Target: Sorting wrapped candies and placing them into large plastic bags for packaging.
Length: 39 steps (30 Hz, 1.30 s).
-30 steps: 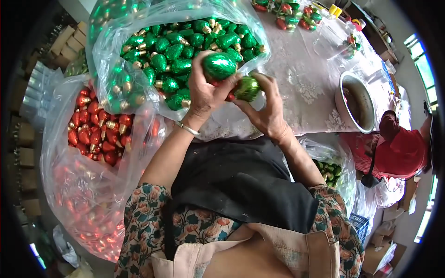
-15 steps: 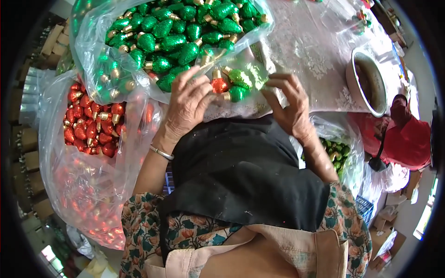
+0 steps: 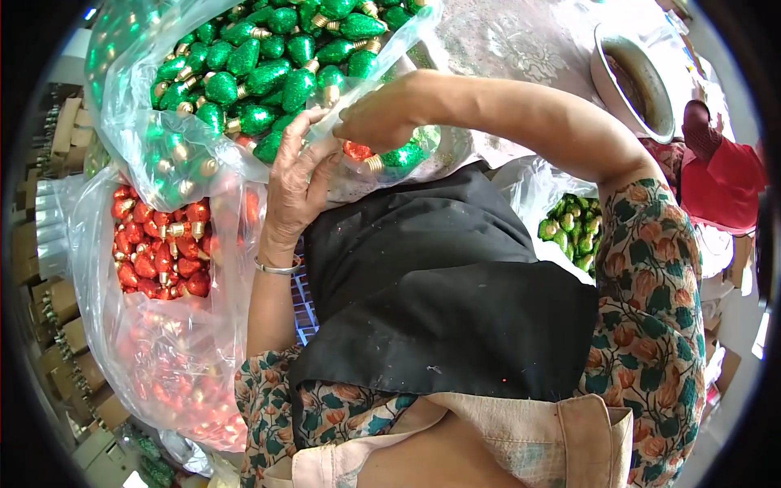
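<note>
A small clear plastic bag (image 3: 429,142) lies at the table's near edge. Inside it are a red bulb ornament (image 3: 358,150) and a green bulb ornament (image 3: 402,156), plus a paler green one partly covered. My left hand (image 3: 297,183), fingers bent, pinches at the left end of this bag. My right hand (image 3: 378,118) reaches across from the right, its fingers closed at the same end, close to my left fingertips. The back of that hand hides most of what its fingers grip.
A big clear bag of green glitter bulbs (image 3: 268,77) fills the far left. Below it hangs a bag of red bulbs (image 3: 163,256). Lighter green bulbs (image 3: 573,232) sit at right, near a metal basin (image 3: 663,118). A person in red (image 3: 724,183) is at the far right.
My right hand has swung left across the small bag to its left end, beside my left hand. The view has shifted slightly, and the red and green ornaments now sit farther left in it.
</note>
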{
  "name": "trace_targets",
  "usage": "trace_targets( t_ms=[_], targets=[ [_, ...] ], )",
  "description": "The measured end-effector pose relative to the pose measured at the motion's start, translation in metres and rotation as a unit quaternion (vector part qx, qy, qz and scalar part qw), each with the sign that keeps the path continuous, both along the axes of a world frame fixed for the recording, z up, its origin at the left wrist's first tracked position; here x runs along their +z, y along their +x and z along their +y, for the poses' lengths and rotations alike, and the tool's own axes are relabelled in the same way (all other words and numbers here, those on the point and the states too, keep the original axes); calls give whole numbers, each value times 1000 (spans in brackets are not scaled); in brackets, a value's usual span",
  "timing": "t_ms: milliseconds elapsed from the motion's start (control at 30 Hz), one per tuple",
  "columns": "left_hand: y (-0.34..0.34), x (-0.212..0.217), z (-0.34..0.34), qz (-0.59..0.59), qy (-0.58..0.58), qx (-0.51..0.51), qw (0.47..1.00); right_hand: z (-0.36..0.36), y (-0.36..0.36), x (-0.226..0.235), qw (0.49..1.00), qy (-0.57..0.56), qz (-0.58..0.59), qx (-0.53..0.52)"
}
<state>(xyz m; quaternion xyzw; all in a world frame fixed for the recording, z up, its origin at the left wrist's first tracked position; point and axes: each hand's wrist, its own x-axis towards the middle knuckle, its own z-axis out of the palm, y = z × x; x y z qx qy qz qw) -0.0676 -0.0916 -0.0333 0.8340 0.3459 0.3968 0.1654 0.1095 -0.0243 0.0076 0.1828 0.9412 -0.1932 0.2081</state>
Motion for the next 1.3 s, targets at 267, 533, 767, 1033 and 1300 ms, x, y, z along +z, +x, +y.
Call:
trace_targets(
  t_ms=[267,533,767,1033,1300],
  targets=[
    [-6,-14,8,-74,1,-19,997,4,-10,-47,987,160,17,15],
    [-1,-21,5,-107,2,-4,994,0,-18,-57,925,296,-87,220],
    [4,-23,5,-97,18,8,995,3,-7,-38,965,225,-53,122],
    [6,-23,5,-100,23,12,995,6,-12,-35,978,177,-77,84],
    [8,-26,13,-86,56,13,995,6,-1,-45,986,164,2,20]
  ],
)
